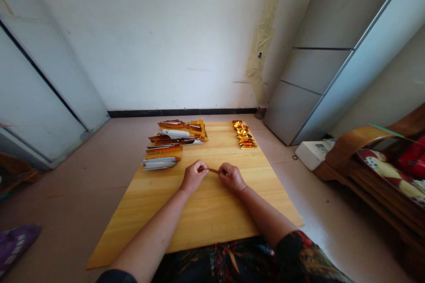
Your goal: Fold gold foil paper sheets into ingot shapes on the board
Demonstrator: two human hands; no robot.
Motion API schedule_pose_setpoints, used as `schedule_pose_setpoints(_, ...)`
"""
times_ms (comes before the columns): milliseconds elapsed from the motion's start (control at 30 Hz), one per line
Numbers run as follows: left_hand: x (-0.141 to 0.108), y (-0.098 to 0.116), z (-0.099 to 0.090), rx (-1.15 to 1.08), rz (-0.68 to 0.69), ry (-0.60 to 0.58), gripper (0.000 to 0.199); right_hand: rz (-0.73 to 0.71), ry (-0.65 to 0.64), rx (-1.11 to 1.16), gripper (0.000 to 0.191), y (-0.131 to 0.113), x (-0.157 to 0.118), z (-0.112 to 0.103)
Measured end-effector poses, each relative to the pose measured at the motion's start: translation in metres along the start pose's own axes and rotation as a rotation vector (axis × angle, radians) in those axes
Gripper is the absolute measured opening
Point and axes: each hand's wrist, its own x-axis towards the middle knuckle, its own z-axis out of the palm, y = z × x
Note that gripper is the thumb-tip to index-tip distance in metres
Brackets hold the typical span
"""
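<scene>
Between my two hands stretches a thin brown strip (213, 170), seen edge-on over the middle of the wooden board; it looks like folded paper or foil. My left hand (194, 174) pinches one end of it between thumb and fingers. At the other end, my right hand (231, 177) is closed with its fingers curled round the strip. Beyond my left hand lie stacks of orange-gold and white sheets (162, 152), partly overlapping. A row of shiny gold folded foil pieces (244, 135) sits at the board's far right corner.
The wooden board (149, 221) spans the space before my lap, above a pinkish tiled floor (83, 177). A white wall (149, 44) stands behind it. To the right are a grey refrigerator (308, 66), a white box (314, 154) and a wooden seat (358, 177) with cushions.
</scene>
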Motion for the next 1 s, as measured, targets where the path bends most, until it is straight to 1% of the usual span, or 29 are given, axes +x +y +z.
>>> schedule_pose_setpoints(67, 0.000, 0.001, 0.001, -0.155, -0.124, -0.017, 0.012, 0.078, -0.018, 0.113, 0.012, -0.001, 0.001, -0.001)
schedule_pose_setpoints(133, 0.000, 0.002, 0.003, -0.220, -0.198, -0.023, 0.015, 0.129, -0.043, 0.167, 0.011, -0.002, 0.003, -0.001)
schedule_pose_setpoints(167, 0.001, 0.002, 0.004, -0.229, -0.214, -0.019, 0.015, 0.131, -0.045, 0.164, 0.011, -0.001, 0.003, -0.002)
schedule_pose_setpoints(233, 0.003, 0.002, 0.007, -0.220, -0.208, 0.001, 0.014, 0.080, -0.021, 0.099, 0.013, 0.000, 0.005, -0.002)
schedule_pose_setpoints(300, 0.006, -0.001, 0.008, -0.183, -0.150, 0.034, 0.012, -0.010, 0.017, -0.018, 0.014, 0.002, 0.006, -0.001)
schedule_pose_setpoints(367, 0.008, -0.006, 0.007, -0.093, -0.036, 0.057, 0.011, -0.099, 0.031, -0.150, 0.017, 0.004, 0.006, 0.000)
schedule_pose_setpoints(400, 0.009, -0.008, 0.006, -0.016, 0.036, 0.051, 0.011, -0.138, 0.022, -0.214, 0.018, 0.005, 0.005, 0.000)
schedule_pose_setpoints(433, 0.008, -0.011, 0.004, 0.081, 0.113, 0.026, 0.013, -0.182, 0.000, -0.274, 0.019, 0.005, 0.004, 0.000)
schedule_pose_setpoints(533, 0.005, -0.016, -0.001, 0.388, 0.323, -0.115, 0.021, -0.328, -0.120, -0.410, 0.020, 0.005, 0.002, -0.001)
schedule_pose_setpoints(600, 0.004, -0.017, -0.004, 0.575, 0.424, -0.191, 0.023, -0.403, -0.207, -0.461, 0.019, 0.003, 0.003, -0.004)
schedule_pose_setpoints(667, 0.004, -0.015, -0.006, 0.732, 0.504, -0.235, 0.022, -0.437, -0.275, -0.487, 0.019, 0.001, 0.006, -0.008)
schedule_pose_setpoints(733, 0.004, -0.013, -0.008, 0.836, 0.561, -0.268, 0.022, -0.450, -0.332, -0.496, 0.019, 0.001, 0.007, -0.014)
schedule_pose_setpoints(833, 0.000, -0.008, -0.012, 0.919, 0.597, -0.288, 0.021, -0.456, -0.392, -0.488, 0.019, 0.002, 0.005, -0.022)
schedule_pose_setpoints(933, -0.009, 0.002, -0.015, 0.981, 0.607, -0.285, 0.019, -0.438, -0.390, -0.457, 0.018, 0.003, -0.001, -0.028)
schedule_pose_setpoints(1000, -0.014, 0.010, -0.014, 1.022, 0.583, -0.273, 0.013, -0.395, -0.376, -0.435, 0.018, 0.002, -0.005, -0.029)
